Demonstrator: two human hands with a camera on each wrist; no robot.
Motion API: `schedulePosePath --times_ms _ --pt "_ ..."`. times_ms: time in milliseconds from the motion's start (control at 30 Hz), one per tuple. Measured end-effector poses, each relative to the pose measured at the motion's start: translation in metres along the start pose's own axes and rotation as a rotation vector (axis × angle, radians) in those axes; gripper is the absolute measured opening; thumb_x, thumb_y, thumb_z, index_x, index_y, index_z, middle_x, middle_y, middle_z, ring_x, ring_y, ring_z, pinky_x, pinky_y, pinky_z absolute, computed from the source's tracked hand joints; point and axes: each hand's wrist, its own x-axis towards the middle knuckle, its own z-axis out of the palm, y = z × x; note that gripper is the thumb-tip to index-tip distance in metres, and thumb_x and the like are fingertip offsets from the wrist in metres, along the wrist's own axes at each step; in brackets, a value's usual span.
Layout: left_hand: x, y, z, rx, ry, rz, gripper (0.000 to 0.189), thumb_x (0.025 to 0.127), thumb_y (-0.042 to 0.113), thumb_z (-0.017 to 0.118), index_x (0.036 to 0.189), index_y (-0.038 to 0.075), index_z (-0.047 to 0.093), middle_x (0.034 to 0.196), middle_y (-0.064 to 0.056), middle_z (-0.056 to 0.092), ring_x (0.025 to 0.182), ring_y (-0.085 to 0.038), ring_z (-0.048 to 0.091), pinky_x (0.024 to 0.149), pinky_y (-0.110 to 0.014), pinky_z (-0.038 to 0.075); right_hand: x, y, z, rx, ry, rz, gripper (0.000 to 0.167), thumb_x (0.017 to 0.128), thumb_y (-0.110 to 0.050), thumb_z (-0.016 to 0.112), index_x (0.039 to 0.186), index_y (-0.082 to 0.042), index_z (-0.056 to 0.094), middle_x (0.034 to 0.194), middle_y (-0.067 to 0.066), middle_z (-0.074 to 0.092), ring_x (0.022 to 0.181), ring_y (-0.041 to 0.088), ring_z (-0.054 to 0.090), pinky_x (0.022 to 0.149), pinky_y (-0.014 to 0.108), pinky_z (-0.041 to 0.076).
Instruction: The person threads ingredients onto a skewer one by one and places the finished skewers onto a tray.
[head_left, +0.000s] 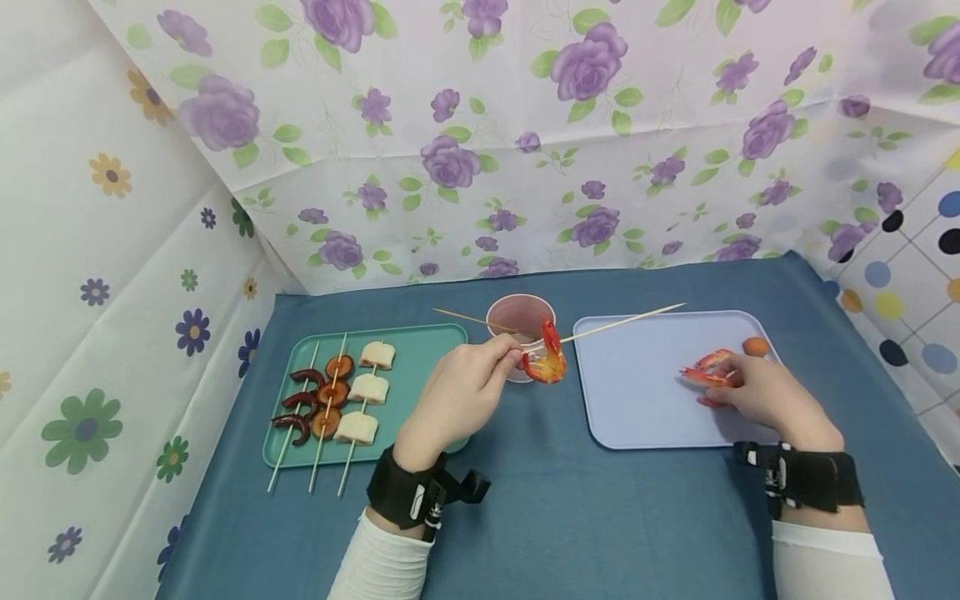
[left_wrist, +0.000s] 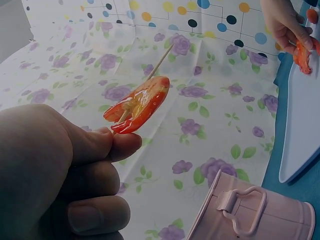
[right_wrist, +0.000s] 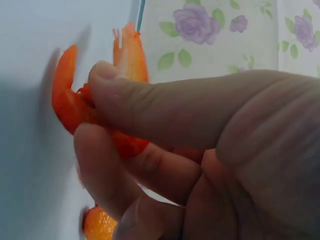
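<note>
Blue cloth (head_left: 555,508) covers the bench. The left hand (head_left: 461,387) pinches a skewer (head_left: 622,322), a threaded shrimp (head_left: 551,367) just beyond its fingertips; the right hand (head_left: 768,400) pinches a second shrimp (right_wrist: 67,107) at the lilac tray (head_left: 637,404). Flowered sheeting (head_left: 450,162) hangs behind.

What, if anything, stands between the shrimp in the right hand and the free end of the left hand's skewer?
Nothing visible. The right hand pinches the shrimp at the tray, and the gap to the free end of the skewer is open air. The cup stands beyond the left hand, off that path.
</note>
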Motion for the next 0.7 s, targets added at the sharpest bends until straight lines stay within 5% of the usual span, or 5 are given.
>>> schedulePosePath --times_ms 433,700 --pt "0.000 -0.002 0.001 -0.005 0.003 0.004 0.014 0.112 0.020 0.060 0.108 0.012 0.072 0.065 0.005 0.044 0.055 -0.012 0.042 0.054 -0.029 0.032 0.000 0.000 0.002 0.001 -0.001 -0.010 0.040 0.100 -0.027 0.078 0.121 0.004 0.064 0.095 0.015 0.069 0.083 0.029 0.059 0.067 0.039 0.044" --pt "0.000 -0.003 0.001 0.004 0.006 0.004 0.014 0.111 0.021 0.061 0.109 0.012 0.072 0.065 0.005 0.044 0.054 -0.012 0.041 0.054 -0.030 0.032 0.006 -0.012 0.000 0.166 0.031 -0.052 0.044 0.114 -0.044 0.053 0.118 -0.001 0.064 0.092 0.006 0.073 0.080 0.023 0.065 0.066 0.037 0.043"
